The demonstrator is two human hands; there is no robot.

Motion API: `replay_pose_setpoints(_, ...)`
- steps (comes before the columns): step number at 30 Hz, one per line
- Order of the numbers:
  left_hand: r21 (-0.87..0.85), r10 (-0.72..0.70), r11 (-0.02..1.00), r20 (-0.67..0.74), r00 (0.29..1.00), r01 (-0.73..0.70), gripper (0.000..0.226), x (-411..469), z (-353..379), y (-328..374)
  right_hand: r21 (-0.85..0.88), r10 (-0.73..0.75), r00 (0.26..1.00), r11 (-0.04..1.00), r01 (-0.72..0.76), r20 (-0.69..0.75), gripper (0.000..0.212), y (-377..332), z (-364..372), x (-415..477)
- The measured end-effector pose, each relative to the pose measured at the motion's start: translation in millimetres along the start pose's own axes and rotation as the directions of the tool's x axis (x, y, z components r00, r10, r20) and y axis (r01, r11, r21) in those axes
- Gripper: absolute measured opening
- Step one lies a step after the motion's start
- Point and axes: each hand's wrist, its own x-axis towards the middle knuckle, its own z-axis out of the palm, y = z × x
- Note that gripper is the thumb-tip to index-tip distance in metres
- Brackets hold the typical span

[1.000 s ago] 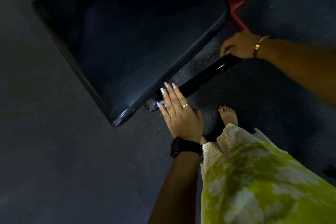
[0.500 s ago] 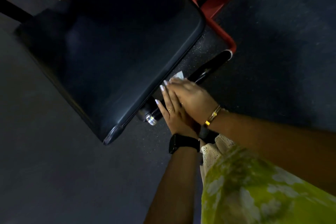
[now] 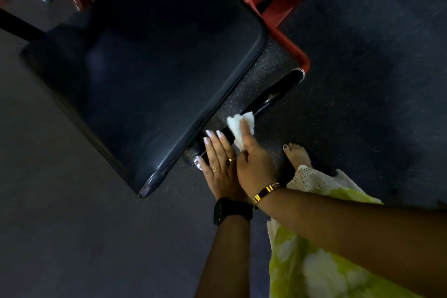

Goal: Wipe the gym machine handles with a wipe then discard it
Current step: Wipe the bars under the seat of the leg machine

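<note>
A: Nearest first. What is noted at the hands?

B: The left hand point(image 3: 221, 167), black watch point(image 3: 221, 211) at the wrist, is laid flat with straight fingers on the near end of the handle point(image 3: 273, 97), just past the chrome end cap point(image 3: 197, 164). The right hand point(image 3: 254, 164), gold bracelet point(image 3: 266, 192) at the wrist, is set against it on its right. The white wipe point(image 3: 239, 126) is pressed onto the bar under one outstretched finger. Whether the other fingers are curled round the bar cannot be told, as they are hidden.

A: The step in hand?

B: It is judged to be the wiping stroke along the handle, near its start. It would be done well if the wipe were wrapped round the bar, not only rubbed on top, and drawn away from the left hand in one steady pass to the far cap point(image 3: 301, 72). The wipe is bunched, and more contact would be gained if it were spread. The stretch covered by the left hand should not be skipped.

A: Edges, room?

B: Left of both hands, the seat pad point(image 3: 150, 75) edge runs close beside the bar with only a narrow strip of speckled floor between, so knuckles may be brushed there. Right of the right hand, open rubber floor point(image 3: 362, 104) is seen, with a bare foot point(image 3: 296, 156) near. Beyond the fingertips the bar is unobstructed up to the red frame point(image 3: 294, 53), where the stroke would have to be stopped.
</note>
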Motion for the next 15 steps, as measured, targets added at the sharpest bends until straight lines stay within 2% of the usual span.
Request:
replay_pose_setpoints(2, 0.087, 0.02, 0.996, 0.05, 0.999, -0.025, 0.058, -3.3, -2.6, -4.8, 0.095, -0.053, 0.992, 0.995, 0.042, 0.115, 0.057, -12.2, 6.0, -12.7)
replay_pose_setpoints(4, 0.024, 0.02, 0.999, 0.047, 0.999, -0.021, 0.053, -4.0, -11.7, -7.9, 0.102, -0.04, 0.986, 0.994, 0.024, 0.163, 0.052, -18.2, 6.6, -16.4)
replay_pose_setpoints(6, -0.172, 0.02, 0.985, 0.034, 0.999, -0.014, 0.047, 0.0, -21.3, -9.6, 0.07, 0.031, 0.995, 0.997, -0.038, 0.097, 0.045, -17.4, 5.1, -6.1)
replay_pose_setpoints(8, -0.475, -0.03, 0.878, 0.08, 0.996, 0.064, 0.048, 10.1, -35.1, -12.2, 0.204, 0.148, 0.989, 0.967, -0.151, 0.029, 0.039, -19.6, 2.7, 8.4)
replay_pose_setpoints(9, -0.622, -0.108, 0.76, 0.164, 0.981, 0.188, 0.053, 17.5, -43.7, -12.8, 0.317, 0.207, 0.978, 0.926, -0.202, 0.018, 0.037, -23.2, 0.7, 15.7)
replay_pose_setpoints(10, -0.727, -0.211, 0.583, 0.294, 0.932, 0.362, 0.06, 26.3, -54.7, -12.6, 0.412, 0.251, 0.968, 0.879, -0.24, 0.028, 0.035, -28.4, -2.5, 22.0)
replay_pose_setpoints(11, -0.767, -0.287, 0.386, 0.427, 0.857, 0.512, 0.064, 37.1, -66.3, -12.3, 0.468, 0.271, 0.961, 0.844, -0.262, 0.051, 0.034, -34.3, -5.7, 27.0)
replay_pose_setpoints(12, -0.778, -0.327, 0.207, 0.517, 0.791, 0.593, 0.065, 48.1, -76.4, -12.1, 0.503, 0.265, 0.961, 0.821, -0.269, 0.081, 0.032, -40.8, -9.8, 31.6)
replay_pose_setpoints(14, -0.787, -0.333, -0.037, 0.591, 0.734, 0.616, 0.06, 68.6, -92.7, -10.4, 0.505, 0.202, 0.97, 0.829, -0.241, 0.132, 0.029, -50.6, -18.0, 39.7)
replay_pose_setpoints(15, -0.782, -0.316, -0.107, 0.612, 0.725, 0.613, 0.056, 77.1, -98.8, -9.5, 0.497, 0.165, 0.973, 0.838, -0.226, 0.163, 0.03, -54.9, -22.0, 42.4)
